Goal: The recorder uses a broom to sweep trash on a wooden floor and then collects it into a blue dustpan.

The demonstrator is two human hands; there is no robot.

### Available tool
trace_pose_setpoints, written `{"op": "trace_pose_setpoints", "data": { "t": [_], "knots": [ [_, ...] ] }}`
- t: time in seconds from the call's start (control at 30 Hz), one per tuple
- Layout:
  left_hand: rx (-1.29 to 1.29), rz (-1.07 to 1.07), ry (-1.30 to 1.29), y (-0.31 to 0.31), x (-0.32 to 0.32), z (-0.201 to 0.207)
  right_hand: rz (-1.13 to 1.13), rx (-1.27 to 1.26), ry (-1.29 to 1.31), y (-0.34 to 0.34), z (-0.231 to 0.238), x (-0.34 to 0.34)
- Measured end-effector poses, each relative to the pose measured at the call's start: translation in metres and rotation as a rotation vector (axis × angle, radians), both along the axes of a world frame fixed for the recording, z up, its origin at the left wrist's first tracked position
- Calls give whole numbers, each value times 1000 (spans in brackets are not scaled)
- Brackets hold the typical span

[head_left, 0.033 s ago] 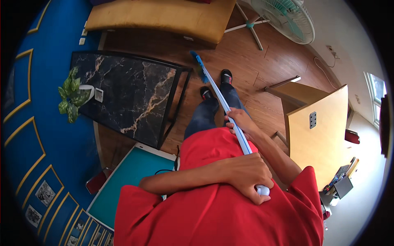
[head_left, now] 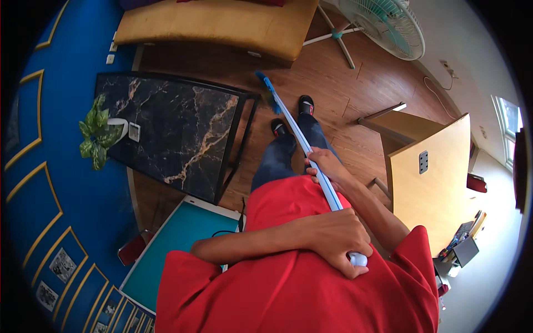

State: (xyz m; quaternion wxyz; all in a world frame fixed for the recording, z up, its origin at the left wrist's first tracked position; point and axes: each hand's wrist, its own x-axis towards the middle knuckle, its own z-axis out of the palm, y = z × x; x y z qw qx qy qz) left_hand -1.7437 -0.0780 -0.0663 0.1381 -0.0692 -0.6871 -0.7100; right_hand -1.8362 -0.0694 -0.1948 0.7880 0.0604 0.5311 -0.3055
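A broom with a pale blue and white handle (head_left: 300, 136) slants across my front, from my chest down to the floor. My left hand (head_left: 340, 238) is wrapped round its top end, and the rounded tip sticks out by the thumb. Lower down the shaft, my right hand (head_left: 326, 166) is closed round it, its fingers curling over the left side. The blue broom head (head_left: 264, 80) and its dark blue-green bristles (head_left: 273, 104) are down by my left shoe (head_left: 279, 127), near the corner of a black marble-patterned table (head_left: 183, 119).
A potted plant (head_left: 95, 136) and a small white-framed object (head_left: 134, 131) stand on the marble table. Ahead is a tan bench (head_left: 216, 25); a white fan (head_left: 383, 28) stands far right. A light wooden desk (head_left: 427, 172) is on my right, a teal-topped table (head_left: 177, 244) on my left.
The whole view has shifted very slightly. Both hands keep the same grip, and the broom stays almost in place.
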Motion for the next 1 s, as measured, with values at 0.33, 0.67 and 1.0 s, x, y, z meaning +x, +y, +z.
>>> {"op": "trace_pose_setpoints", "data": {
  "t": [0.33,0.67,1.0],
  "knots": [
    [-31,130,102,-68,46,17,236,-15,103,-84,26,45],
    [-293,321,170,-67,57,-29,460,34,258,-99,4,41],
    [-270,1450,-676,-202,169,-248,1103,-267,609,-162,-77,65]
  ]
}}
